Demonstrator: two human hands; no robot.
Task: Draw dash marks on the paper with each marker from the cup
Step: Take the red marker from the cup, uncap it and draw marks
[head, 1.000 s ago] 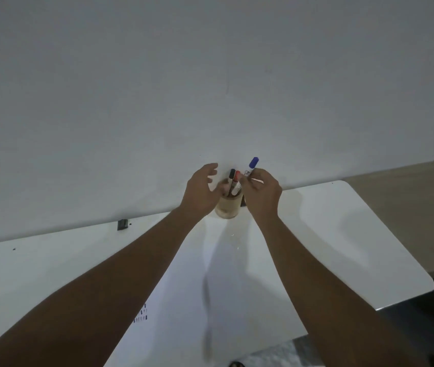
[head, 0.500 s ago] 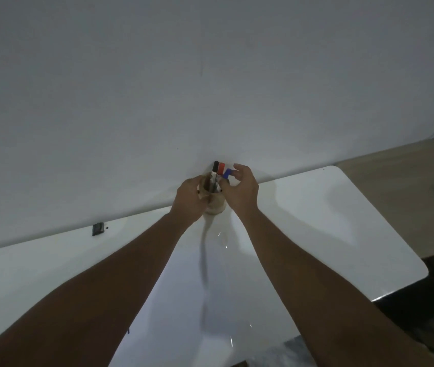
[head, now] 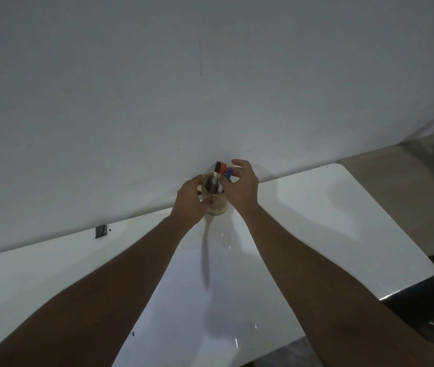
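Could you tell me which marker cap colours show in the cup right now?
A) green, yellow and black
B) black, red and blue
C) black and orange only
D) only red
B: a black cap, a red cap and a blue cap stick up out of the cup, which the left hand steadies while the right hand reaches at the markers.
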